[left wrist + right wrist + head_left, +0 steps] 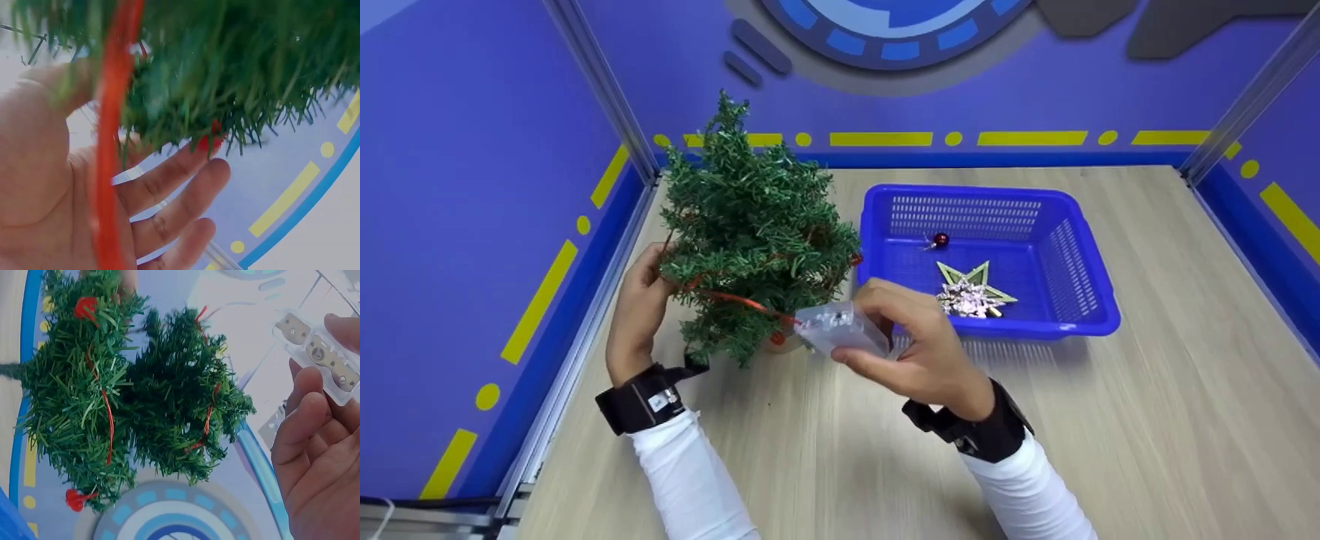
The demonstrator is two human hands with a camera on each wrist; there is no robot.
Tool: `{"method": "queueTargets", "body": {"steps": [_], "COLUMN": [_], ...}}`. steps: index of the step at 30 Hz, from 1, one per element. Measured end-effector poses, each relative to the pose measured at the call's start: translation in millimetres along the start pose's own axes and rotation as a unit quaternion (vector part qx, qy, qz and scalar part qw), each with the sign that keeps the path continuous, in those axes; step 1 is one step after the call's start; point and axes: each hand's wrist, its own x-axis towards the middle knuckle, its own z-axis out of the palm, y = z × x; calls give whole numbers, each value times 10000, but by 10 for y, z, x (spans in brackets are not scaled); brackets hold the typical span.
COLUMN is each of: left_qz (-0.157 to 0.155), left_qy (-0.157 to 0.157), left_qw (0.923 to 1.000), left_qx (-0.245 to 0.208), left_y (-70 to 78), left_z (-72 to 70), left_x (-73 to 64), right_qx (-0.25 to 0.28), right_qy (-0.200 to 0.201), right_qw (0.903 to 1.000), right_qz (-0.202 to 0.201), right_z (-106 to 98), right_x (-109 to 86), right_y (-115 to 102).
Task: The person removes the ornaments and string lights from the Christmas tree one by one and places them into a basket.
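Note:
A small green artificial Christmas tree (750,202) stands at the left of the table, strung with thin red wire (108,416) and red ornaments (86,308). My left hand (641,307) is at its left side, fingers (169,180) extended along the lower branches and close to a red ornament. In the left wrist view a red strand (109,135) passes in front of the palm. My right hand (919,345) grips a clear plastic battery case (844,330) between thumb and fingers, in front of the tree's right side. Red wire runs from the case to the tree.
A blue plastic basket (1091,277) sits on the table right of the tree. Inside are a gold-green star (976,276), a pink glittery ornament (969,300) and a small red ball (940,240). Blue panels (510,172) wall the table at the left, back and right.

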Motion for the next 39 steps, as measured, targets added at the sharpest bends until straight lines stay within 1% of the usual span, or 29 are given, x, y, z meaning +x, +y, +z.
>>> {"method": "queueTargets", "body": {"steps": [3, 5, 8, 10, 11, 13, 15, 17, 20, 22, 25, 28, 33, 35, 37, 39], "left_qz": [180, 224, 175, 266, 356, 665, 844, 865, 827, 989, 1332, 1545, 1597, 1613, 1689, 1794], "left_qy": [-160, -260, -220, -163, -146, -149, -139, -118, 43, 158, 339, 476, 599, 713, 876, 1058], "left_qw": [9997, 9993, 9984, 9972, 9968, 9953, 9931, 9907, 9820, 9751, 9687, 9666, 9695, 9691, 9663, 9618], "left_qx": [-5, 128, 487, 681, 707, 686, 802, 1045, 1699, 1980, 2066, 1990, 1762, 1726, 1735, 1775], "left_y": [-6, 3, 24, 28, 27, 22, 16, 19, 27, 27, 19, 8, -1, -5, -3, 0], "left_z": [-6, -2, 23, 48, 63, 90, 113, 126, 141, 150, 170, 184, 215, 234, 257, 283], "left_x": [-12, -19, -25, -18, -10, 14, 29, 41, 54, 70, 84, 82, 82, 94, 110, 128], "right_qx": [-30, -51, -101, -114, -126, -159, -213, -276, -350, -368, -370, -365, -351, -328, -303, -299], "right_qy": [129, 183, 183, 189, 199, 232, 265, 299, 341, 369, 396, 403, 355, 318, 292, 284], "right_qw": [9997, 9993, 9989, 9987, 9986, 9983, 9980, 9977, 9974, 9972, 9971, 9970, 9971, 9972, 9972, 9973], "right_qz": [214, 327, 421, 459, 484, 515, 534, 543, 531, 530, 538, 554, 583, 596, 614, 614], "right_z": [-40, -54, -63, -63, -63, -64, -68, -75, -83, -86, -88, -87, -75, -70, -66, -65], "right_x": [-2, -7, -15, -18, -20, -25, -27, -29, -26, -23, -19, -16, -17, -19, -19, -21], "right_y": [24, 43, 80, 101, 113, 135, 152, 165, 178, 185, 188, 187, 189, 189, 183, 184]}}
